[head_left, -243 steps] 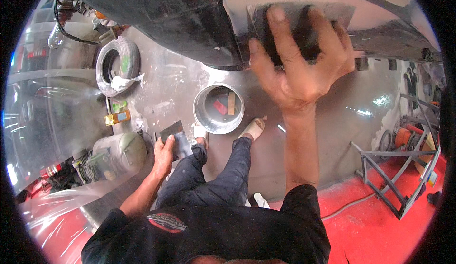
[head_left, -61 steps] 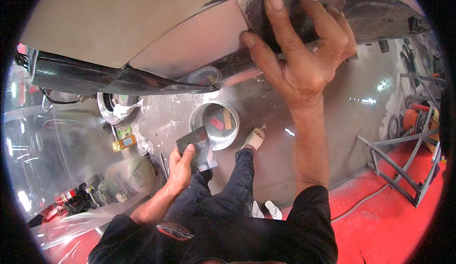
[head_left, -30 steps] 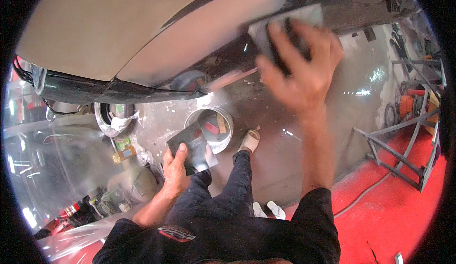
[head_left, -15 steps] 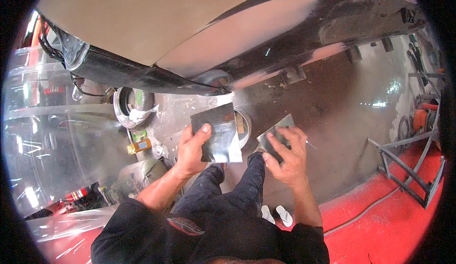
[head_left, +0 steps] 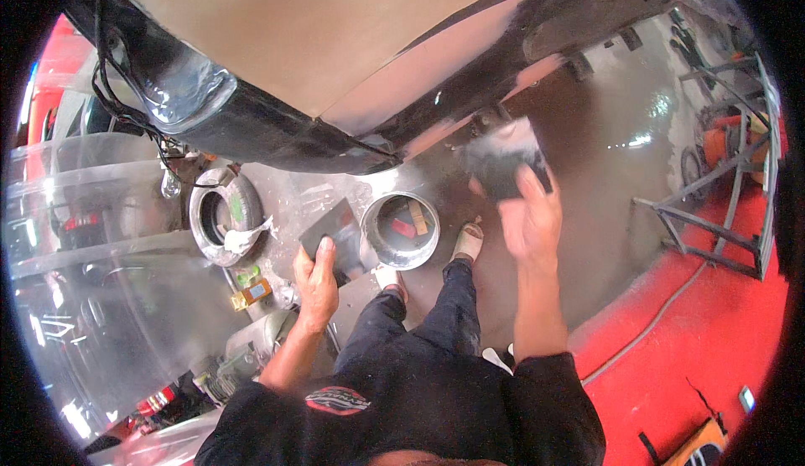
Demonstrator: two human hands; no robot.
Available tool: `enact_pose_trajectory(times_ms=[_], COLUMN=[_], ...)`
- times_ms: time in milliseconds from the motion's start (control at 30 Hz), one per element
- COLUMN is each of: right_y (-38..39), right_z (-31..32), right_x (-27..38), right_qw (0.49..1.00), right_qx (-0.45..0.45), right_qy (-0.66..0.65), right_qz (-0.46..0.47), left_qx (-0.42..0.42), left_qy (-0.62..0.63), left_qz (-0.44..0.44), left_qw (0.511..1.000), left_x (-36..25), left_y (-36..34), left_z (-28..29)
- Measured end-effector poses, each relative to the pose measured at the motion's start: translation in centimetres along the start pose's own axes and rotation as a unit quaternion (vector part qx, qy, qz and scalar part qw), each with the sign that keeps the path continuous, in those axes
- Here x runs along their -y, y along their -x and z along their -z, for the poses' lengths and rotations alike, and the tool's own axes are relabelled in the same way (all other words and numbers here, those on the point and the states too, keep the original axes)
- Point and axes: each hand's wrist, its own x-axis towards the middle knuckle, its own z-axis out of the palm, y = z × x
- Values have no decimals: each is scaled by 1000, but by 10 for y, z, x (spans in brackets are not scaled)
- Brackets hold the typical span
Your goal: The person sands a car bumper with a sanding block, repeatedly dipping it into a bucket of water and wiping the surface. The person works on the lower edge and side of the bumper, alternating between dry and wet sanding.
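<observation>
Grey, the thin sheet (head_left: 337, 224) left of centre looks light, stiff, best edge-gripped; my left hand (head_left: 317, 286) pinches it, my right hand (head_left: 533, 217) a blurred plate (head_left: 506, 156) right of centre.

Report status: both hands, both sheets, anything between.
Left hand gripping dark sheet. Right hand, blurred, holding shiny sheet. Bucket on floor, between hands in view.

A dark flat sheet (head_left: 337, 230) is held in the L hand (head_left: 316, 286), a 2nd sheet (head_left: 510, 156) in the R hand (head_left: 532, 219), nr the car body (head_left: 436, 72). A red block (head_left: 403, 228) & tan block (head_left: 417, 214) are seen in the bucket (head_left: 402, 259). A tyre (head_left: 200, 227) is part-covered w/ white scrap (head_left: 243, 239).
</observation>
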Motion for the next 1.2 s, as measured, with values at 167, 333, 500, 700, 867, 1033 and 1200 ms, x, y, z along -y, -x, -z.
enact_pose_trajectory(times_ms=[167,333,500,700,867,1033,1200], right_y=[-74,-106,-114,-96,-68,-35,-15], right_z=[-71,-88,-97,-111,-125,-145,-156], right_x=[23,32,28,9,-27,-67,-113], right_qw=[797,710,690,699,690,708,681], right_qx=[-87,-118,-126,-119,-111,-67,-66], right_qy=[469,516,536,562,582,571,579], right_qz=[371,465,469,425,415,411,443], left_qx=[36,55,47,55,52,59,24], left_qy=[32,32,64,79,81,68,86], left_qz=[87,100,126,140,147,152,184], left_qw=[995,993,989,986,984,984,979], left_x=[27,17,39,47,48,53,64], left_y=[21,21,14,5,-1,-2,-2], left_z=[34,37,47,54,56,67,80])
